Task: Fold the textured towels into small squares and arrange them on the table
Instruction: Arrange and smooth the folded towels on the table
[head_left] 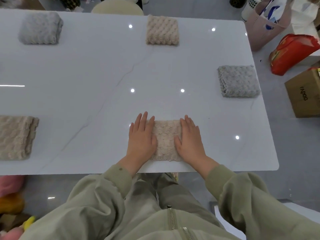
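A beige textured towel (165,139), folded into a small square, lies near the front edge of the white table (103,94). My left hand (142,137) lies flat on its left side and my right hand (190,139) lies flat on its right side, fingers straight. Other folded towels sit spread over the table: a grey one (40,28) at the far left, a beige one (162,30) at the far middle, a grey one (238,81) at the right, and a beige one (16,136) at the left edge of view.
Right of the table stand a cardboard box (303,94), a red bag (292,52) and a pink tote bag (266,23). A pale round stool (117,8) sits behind the far edge. Pink and orange soft items (10,194) lie on the floor at lower left.
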The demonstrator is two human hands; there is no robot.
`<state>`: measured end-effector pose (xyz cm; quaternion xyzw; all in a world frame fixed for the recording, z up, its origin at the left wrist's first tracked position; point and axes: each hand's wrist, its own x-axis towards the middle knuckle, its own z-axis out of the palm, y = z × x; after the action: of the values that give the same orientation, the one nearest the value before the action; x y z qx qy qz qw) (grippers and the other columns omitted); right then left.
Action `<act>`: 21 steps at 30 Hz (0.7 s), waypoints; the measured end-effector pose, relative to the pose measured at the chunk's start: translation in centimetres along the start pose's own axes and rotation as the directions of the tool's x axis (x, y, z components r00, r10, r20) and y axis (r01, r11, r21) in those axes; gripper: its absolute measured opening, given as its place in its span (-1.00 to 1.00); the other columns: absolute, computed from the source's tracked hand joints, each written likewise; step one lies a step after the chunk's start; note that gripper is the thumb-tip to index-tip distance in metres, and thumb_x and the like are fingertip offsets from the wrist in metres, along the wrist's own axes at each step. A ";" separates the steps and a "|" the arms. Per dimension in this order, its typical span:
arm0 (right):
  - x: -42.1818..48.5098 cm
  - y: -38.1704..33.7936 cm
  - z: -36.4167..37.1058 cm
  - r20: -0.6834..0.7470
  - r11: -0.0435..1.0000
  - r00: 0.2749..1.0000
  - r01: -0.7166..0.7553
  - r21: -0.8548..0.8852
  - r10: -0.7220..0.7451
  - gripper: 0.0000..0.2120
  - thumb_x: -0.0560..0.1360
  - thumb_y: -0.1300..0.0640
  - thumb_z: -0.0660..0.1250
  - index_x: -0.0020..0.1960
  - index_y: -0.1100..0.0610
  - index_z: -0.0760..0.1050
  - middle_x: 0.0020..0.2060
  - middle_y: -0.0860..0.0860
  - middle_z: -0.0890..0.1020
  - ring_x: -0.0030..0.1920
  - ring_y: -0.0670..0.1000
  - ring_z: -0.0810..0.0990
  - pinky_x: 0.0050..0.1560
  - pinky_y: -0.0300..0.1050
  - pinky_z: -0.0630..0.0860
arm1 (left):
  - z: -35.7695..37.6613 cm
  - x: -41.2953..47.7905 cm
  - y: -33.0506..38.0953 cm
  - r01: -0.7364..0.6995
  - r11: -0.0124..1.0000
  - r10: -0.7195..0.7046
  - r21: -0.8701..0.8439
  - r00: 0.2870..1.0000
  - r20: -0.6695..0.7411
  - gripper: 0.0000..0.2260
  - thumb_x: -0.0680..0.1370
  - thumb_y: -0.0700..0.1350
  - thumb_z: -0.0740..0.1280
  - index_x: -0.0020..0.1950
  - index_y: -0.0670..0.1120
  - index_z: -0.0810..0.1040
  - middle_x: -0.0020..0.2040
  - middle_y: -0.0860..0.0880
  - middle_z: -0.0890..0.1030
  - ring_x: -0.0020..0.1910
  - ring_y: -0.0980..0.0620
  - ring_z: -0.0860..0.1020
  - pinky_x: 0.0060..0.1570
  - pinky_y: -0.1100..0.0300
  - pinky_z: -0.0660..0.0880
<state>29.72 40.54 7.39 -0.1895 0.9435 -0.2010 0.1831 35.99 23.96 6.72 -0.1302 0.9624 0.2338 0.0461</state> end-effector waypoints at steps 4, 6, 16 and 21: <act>0.2 -0.7 -0.2 0.010 0.995 0.998 0.068 -0.077 -0.068 -0.44 0.59 0.05 0.10 0.52 0.18 0.04 0.54 0.09 0.01 0.53 0.04 -0.08 0.49 0.03 -0.19 | -0.6 0.2 -0.3 -0.062 0.977 0.062 0.202 0.998 0.010 -0.50 0.56 -0.04 0.07 0.50 -0.08 0.19 0.54 -0.11 0.14 0.52 -0.12 0.04 0.44 -0.08 -0.06; 0.3 -1.3 0.1 0.033 0.982 0.993 0.115 -0.149 -0.112 -0.44 0.58 0.03 0.08 0.52 0.18 0.05 0.54 0.10 0.01 0.53 0.05 -0.11 0.48 0.06 -0.21 | -0.8 -0.2 -0.8 -0.066 0.963 0.055 0.263 0.997 0.047 -0.50 0.57 0.01 -0.01 0.51 -0.07 0.17 0.54 -0.12 0.13 0.52 -0.13 0.04 0.43 -0.10 -0.05; -1.6 -13.3 6.7 0.110 0.927 0.951 0.306 -0.215 -0.288 -0.46 0.58 0.05 0.13 0.50 0.17 0.11 0.53 0.13 0.05 0.53 0.11 -0.07 0.47 0.14 -0.14 | -5.5 -7.9 -11.4 0.078 0.936 -0.072 0.343 0.997 -0.028 -0.48 0.57 0.04 0.02 0.52 -0.08 0.15 0.54 -0.13 0.13 0.52 -0.16 0.06 0.42 -0.13 0.02; -3.1 -22.9 13.5 0.120 0.931 0.954 0.296 -0.211 -0.276 -0.47 0.59 0.05 0.10 0.51 0.19 0.09 0.53 0.13 0.03 0.53 0.10 -0.07 0.49 0.11 -0.12 | -9.1 -12.5 -21.1 0.117 0.927 -0.116 0.355 0.993 -0.025 -0.45 0.62 0.03 0.04 0.55 -0.06 -0.08 0.56 -0.10 -0.12 0.53 -0.11 -0.19 0.45 -0.13 -0.15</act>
<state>44.55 18.35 7.01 -0.3534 0.9134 -0.1080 0.1705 53.47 4.57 7.43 -0.1772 0.9794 0.0523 0.0809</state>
